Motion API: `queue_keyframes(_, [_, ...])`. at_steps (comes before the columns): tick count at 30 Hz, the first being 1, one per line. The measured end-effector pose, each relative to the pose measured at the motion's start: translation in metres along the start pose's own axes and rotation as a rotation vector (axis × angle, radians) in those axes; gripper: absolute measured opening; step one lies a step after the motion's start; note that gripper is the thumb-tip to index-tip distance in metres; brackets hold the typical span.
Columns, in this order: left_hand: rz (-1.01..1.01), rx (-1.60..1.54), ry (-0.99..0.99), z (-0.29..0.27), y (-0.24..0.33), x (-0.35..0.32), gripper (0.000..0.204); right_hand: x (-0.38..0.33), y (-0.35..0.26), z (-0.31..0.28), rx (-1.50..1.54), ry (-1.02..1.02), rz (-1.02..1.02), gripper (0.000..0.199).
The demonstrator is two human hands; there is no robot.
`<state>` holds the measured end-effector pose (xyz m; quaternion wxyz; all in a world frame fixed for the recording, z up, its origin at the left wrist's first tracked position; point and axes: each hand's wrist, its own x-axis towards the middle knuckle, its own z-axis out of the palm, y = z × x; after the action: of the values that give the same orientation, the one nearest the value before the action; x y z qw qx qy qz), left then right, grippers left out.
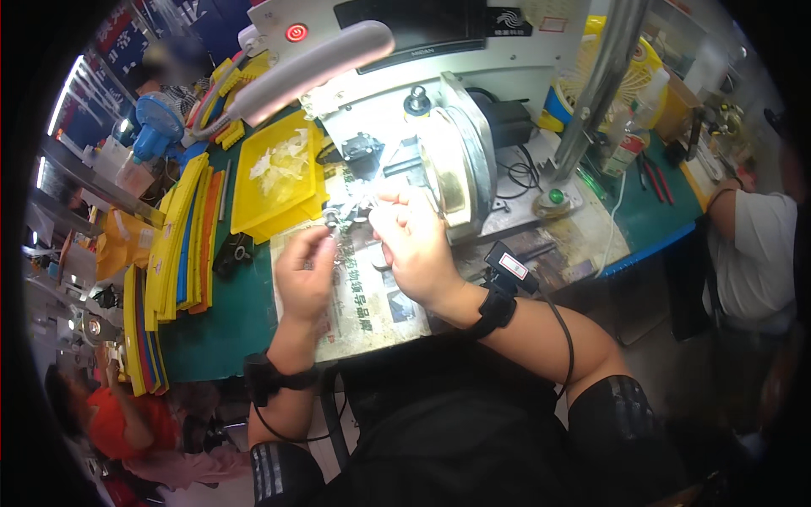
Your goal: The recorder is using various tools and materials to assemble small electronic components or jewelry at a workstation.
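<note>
My left hand (306,272) and my right hand (411,241) meet over a sheet of newspaper (372,308) on the green bench. Together they pinch a small clear plastic part (345,215) with a dark metal bit at its left end. The part sits just in front of a grey bench machine (439,152) with a round metal disc. Fingers of both hands are closed around the piece, left from below, right from above. Black straps with small sensor boxes circle both wrists.
A yellow tray (253,211) holding several clear plastic pieces stands left of the machine. Stacks of yellow, blue and orange trays (182,245) lie further left. A grey lamp arm (312,68) reaches overhead. Another person in white (752,253) sits right; one in red (127,422) at lower left.
</note>
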<state>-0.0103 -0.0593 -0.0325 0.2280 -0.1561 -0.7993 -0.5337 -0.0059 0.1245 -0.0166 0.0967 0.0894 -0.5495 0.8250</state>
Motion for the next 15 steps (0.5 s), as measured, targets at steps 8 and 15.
queue_keyframes(8, [0.593, 0.146, -0.567, 0.018, 0.133, -0.017, 0.043, -0.060, -0.008, -0.044, -0.858, -0.594, -0.296, 0.017])
queue_keyframes(15, [0.406, 0.249, -1.011, 0.081, 0.185, -0.019, 0.083, -0.075, 0.015, -0.043, -0.696, -0.227, -0.859, 0.017])
